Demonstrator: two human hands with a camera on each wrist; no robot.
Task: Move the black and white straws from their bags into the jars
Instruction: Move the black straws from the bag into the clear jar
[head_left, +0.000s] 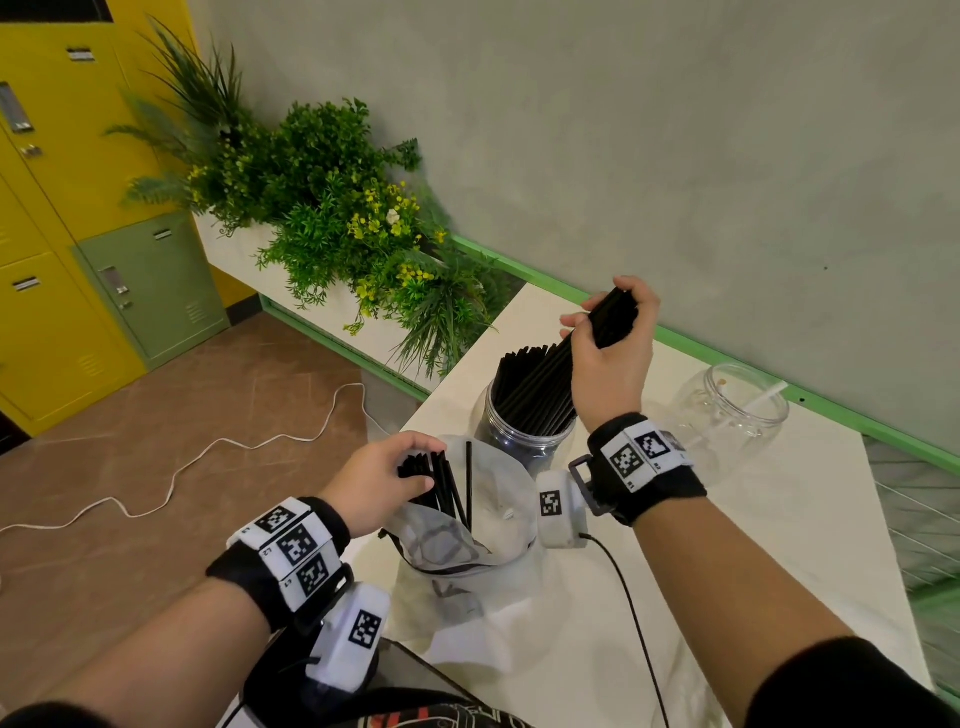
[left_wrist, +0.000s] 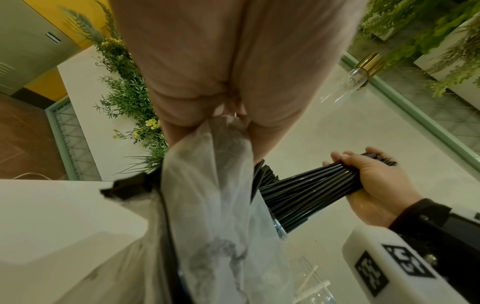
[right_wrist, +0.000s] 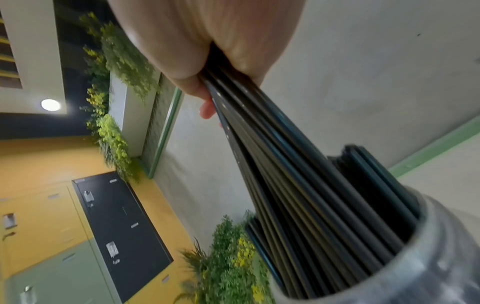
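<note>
Left hand (head_left: 387, 480) nearest, fingers curled round the few black straws (head_left: 441, 480) left in the bag (head_left: 467, 545) on the worktop (head_left: 753, 519); beyond, right hand (head_left: 610, 345) grips a black bundle (head_left: 545, 384) slanting down-left into the dark jar (head_left: 519, 441) (lower ends already inside); clear jar (head_left: 737, 402) farthest right, holding maybe one white straw

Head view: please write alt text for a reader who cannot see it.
The right hand grips a bundle of black straws whose lower ends stand in a clear jar on a white table. The left hand holds more black straws at the mouth of a translucent bag; a second jar stands to the right.
</note>
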